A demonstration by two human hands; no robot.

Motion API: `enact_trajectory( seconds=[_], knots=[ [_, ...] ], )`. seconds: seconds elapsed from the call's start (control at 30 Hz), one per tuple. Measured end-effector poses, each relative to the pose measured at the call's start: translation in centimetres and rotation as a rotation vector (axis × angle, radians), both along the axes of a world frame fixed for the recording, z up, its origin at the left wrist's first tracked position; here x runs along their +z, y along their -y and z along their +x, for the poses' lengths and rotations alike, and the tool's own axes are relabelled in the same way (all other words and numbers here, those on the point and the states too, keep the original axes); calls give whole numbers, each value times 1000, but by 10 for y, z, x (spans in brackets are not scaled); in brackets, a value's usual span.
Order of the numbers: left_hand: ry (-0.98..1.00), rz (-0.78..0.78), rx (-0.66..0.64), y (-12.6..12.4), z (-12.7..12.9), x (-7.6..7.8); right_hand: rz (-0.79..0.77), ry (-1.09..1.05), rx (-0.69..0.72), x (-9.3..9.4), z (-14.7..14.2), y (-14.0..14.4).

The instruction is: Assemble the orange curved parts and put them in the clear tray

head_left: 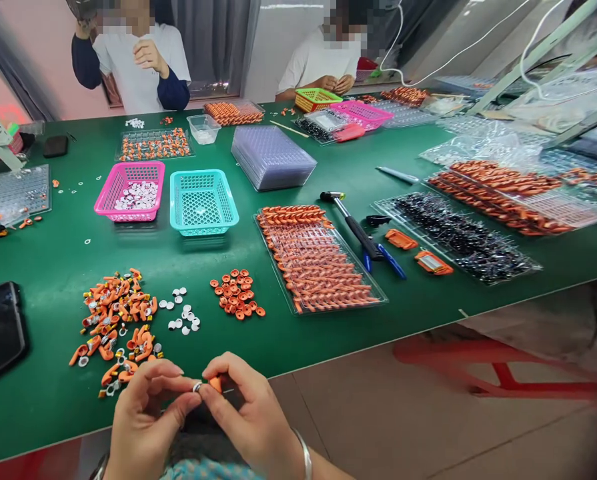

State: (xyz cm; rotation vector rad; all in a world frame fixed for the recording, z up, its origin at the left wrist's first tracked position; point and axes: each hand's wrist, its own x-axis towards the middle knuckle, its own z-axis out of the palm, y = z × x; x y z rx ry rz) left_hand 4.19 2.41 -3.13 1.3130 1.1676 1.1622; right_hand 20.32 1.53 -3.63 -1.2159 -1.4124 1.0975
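Both hands meet just over the near table edge. My left hand (151, 417) pinches a small round white-and-silver piece (197, 387) between thumb and fingertip. Against it, my right hand (253, 413) holds an orange earbud shell (216, 383) between thumb and forefinger; the fingers partly cover both parts. Just beyond my left hand lies a heap of orange stemmed earbud parts (121, 303), some with silver rings and yellow bits. To its right are several small white discs (185, 312) and a cluster of round orange caps (235, 293).
A phone (1, 330) lies at left. Pink (128, 215) and turquoise (203, 227) baskets stand mid-table beside stacked clear trays (273, 157). Rightward are a tray of orange parts (318, 260), a hammer (353, 227) and a tray of black parts (463, 233). Two people sit opposite.
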Motion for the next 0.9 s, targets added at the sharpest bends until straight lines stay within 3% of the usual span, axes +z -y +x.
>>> enact_trajectory(
  seconds=[0.2, 0.3, 0.4, 0.53, 0.63, 0.73, 0.9],
  knots=[
    [-7, 107, -68, -19, 22, 7, 101, 71, 16, 8, 21, -11],
    [-174, 154, -179, -35, 27, 9, 104, 102, 84, 11, 39, -28],
    [-516, 190, -378, -66, 29, 12, 110, 103, 114, 10, 62, -62],
    [-723, 272, -378, -125, 42, 13, 110, 123, -22, -3, 83, -120],
    [-847, 304, -397, -159, 56, 7, 69, 144, -18, -15, 82, -149],
    [-913, 311, -427, -168, 63, 1, 45, 139, 44, -21, 74, -150],
    [-891, 296, -442, -141, 52, 8, 28, 72, 154, -17, 67, -113]
  ],
)
